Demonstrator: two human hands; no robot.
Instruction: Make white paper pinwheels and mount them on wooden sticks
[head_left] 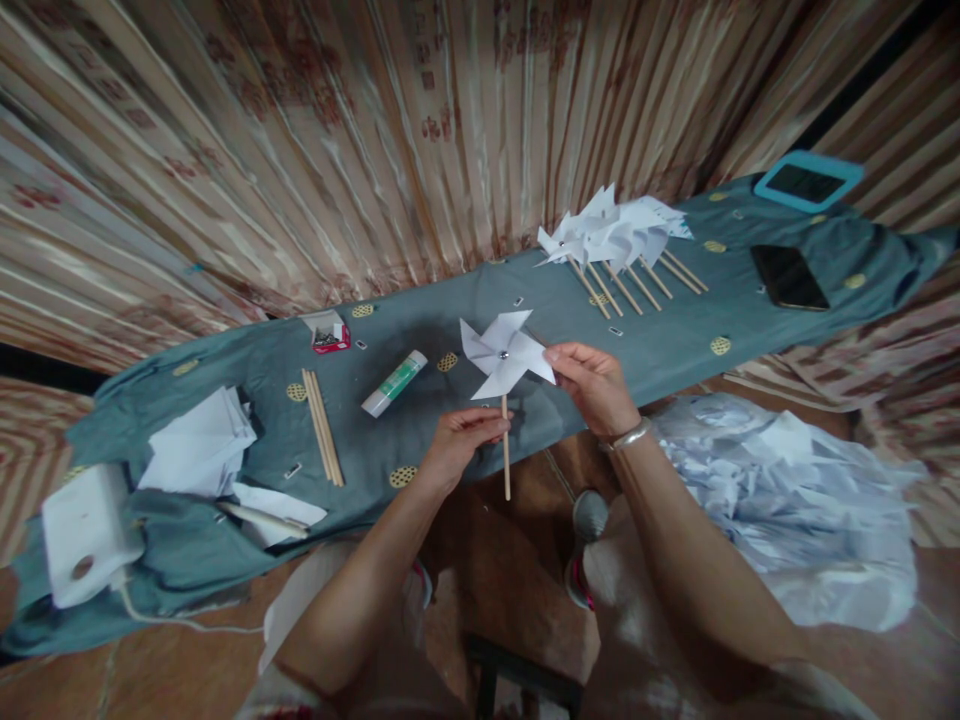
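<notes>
A white paper pinwheel (501,352) with a round metal pin at its centre is held upright over the table's near edge. My left hand (459,447) pinches its thin wooden stick between thumb and fingers, just below the blades. On the other side, my right hand (594,382) grips the tip of the right-hand blade. A green and white glue stick (395,383) lies on the cloth to the left of the pinwheel. Farther left rest several loose wooden sticks (322,428) and an open small red box (330,333) with dark contents.
Several finished pinwheels (615,235) lie in a row at the back right. Beyond them are a black phone (790,277) and a blue-framed tablet (810,182). Stacked paper (201,440) and a white corded device (88,535) sit at left. A plastic bag of paper (795,500) stands right.
</notes>
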